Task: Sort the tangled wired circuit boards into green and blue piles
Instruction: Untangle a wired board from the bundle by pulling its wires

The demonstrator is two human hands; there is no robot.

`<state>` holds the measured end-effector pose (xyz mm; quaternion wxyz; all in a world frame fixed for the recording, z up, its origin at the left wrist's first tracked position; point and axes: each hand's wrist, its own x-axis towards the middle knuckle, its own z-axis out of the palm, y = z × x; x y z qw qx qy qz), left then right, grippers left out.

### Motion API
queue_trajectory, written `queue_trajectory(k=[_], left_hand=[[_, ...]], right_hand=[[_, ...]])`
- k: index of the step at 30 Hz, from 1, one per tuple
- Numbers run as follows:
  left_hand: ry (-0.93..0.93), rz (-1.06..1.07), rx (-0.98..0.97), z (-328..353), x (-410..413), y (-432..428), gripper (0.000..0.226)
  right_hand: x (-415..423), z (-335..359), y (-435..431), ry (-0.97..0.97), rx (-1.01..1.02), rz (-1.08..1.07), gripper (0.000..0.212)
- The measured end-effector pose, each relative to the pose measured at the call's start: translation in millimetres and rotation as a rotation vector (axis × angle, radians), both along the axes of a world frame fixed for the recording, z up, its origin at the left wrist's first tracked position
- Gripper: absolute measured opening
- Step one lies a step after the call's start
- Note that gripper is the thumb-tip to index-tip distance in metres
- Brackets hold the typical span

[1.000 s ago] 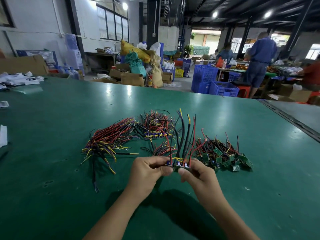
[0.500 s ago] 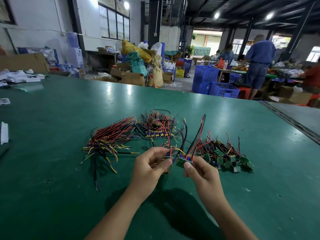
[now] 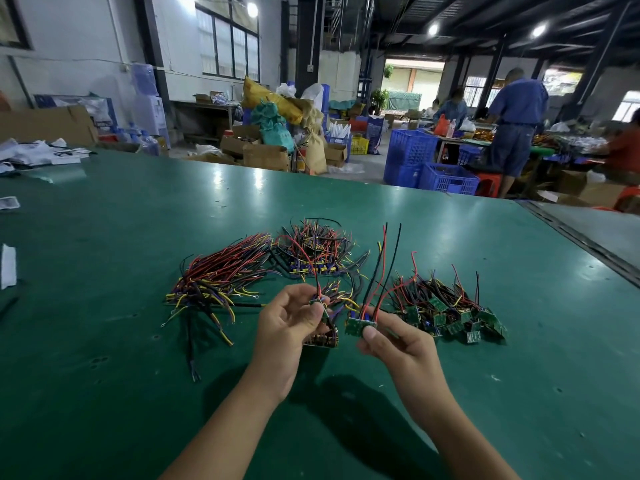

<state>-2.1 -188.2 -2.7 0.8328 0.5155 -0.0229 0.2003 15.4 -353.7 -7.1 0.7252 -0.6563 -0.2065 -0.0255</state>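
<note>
Lying on green mat (image 3: 104, 375): wire piles (image 3: 221, 271) | behind: blue crates (image 3: 410, 147), cartons (image 3: 265, 155)

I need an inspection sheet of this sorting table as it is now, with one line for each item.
Surface: green table, scuffed, with lamp glare at the far side.
Job's things: green pile on the right; blue pile at rear centre; one green board held above the table.
Clutter: white paper scraps at the left edge.
Grips: left hand grips a tangled bundle; right hand pinches the green board.
Cables: loose wire bundle on the left; red and black leads rise from the green board.
Surroundings: blue crates, cardboard boxes, a person in blue at another table.
</note>
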Motion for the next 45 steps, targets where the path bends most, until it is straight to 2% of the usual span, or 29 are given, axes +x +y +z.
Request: queue_trajectory(k=[4,10,14,19,26,31,34,38,41,45], left_hand=[[-0.029,-0.032,-0.040,-1,1,0,0.021],[-0.019,0.100,0.262,-5,0,-2,0.024],[-0.023,0.215,0.246,-4,-1,1,0.015],[-0.113,0.307,0.297,-1,-5,0,0.033],[-0.077,0.090,0.239,-4,-8,-3,0.043],[-0.078,0.090,0.570,-5,-8,-6,0.029],[-0.068,0.153,0.738,-6,-9,-7,0.032],[-0.144,0.177,0.818,-5,-8,-7,0.032],[-0.175,0.175,0.851,-6,-9,-7,0.029],[-0.189,0.170,0.853,-7,-8,-4,0.028]], right_hand=[[-2,-1,3,0.009,0.051,0.058,0.028],[-3,-1,2,-0.024,0.032,0.065,0.036],[-3,0,3,-0.057,0.011,0.027,0.036],[-2,-2,3,-0.061,0.013,-0.048,0.043],[-3,-2,3,-0.132,-0.036,-0.035,0.039],[-2,0,-2,-0.239,-0.132,0.015,0.038],[3,-4,-7,-0.280,-0.223,0.015,0.045],[8,-4,-11,-0.373,-0.366,-0.036,0.024],[9,-2,-15,-0.460,-0.477,-0.078,0.031],[7,0,-14,-0.472,-0.506,-0.073,0.029]])
